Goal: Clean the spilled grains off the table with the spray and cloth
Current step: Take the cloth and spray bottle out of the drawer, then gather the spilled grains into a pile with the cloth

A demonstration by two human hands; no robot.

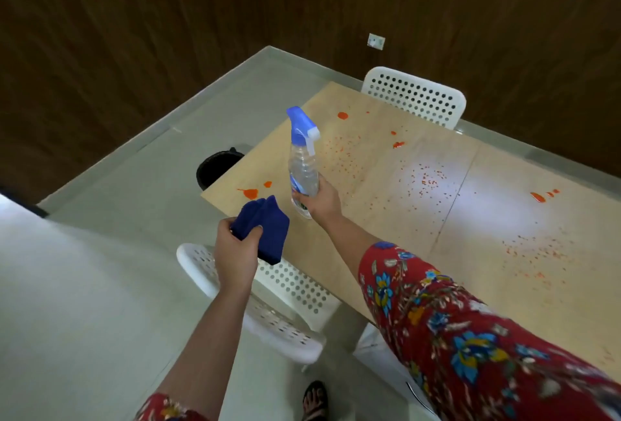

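- The blue cloth [265, 229] is gripped in the left hand [235, 252], with the fingers and thumb curled round its lower end. The rest of the cloth sticks up past the fingers.
- The left arm is held out in front, above a white chair [292, 289] full of small holes.
- The spray bottle [302, 165] is held in the right hand [322, 200] by its lower part, with the fingers wrapped round it.
- The bottle is held nearly upright, with its blue top high above the hand and its white nozzle turned to the right.
- The right arm is stretched out over the tabletop [386, 219], in a red flowery sleeve [453, 320].
- Small orange grains [428, 178] are spread on the tabletop, beyond the right hand and off to its right.
- Orange blobs [250, 192] are seen just beyond the cloth, between the two hands.
- A black bin [218, 168] is seen on the floor, beyond the left hand.
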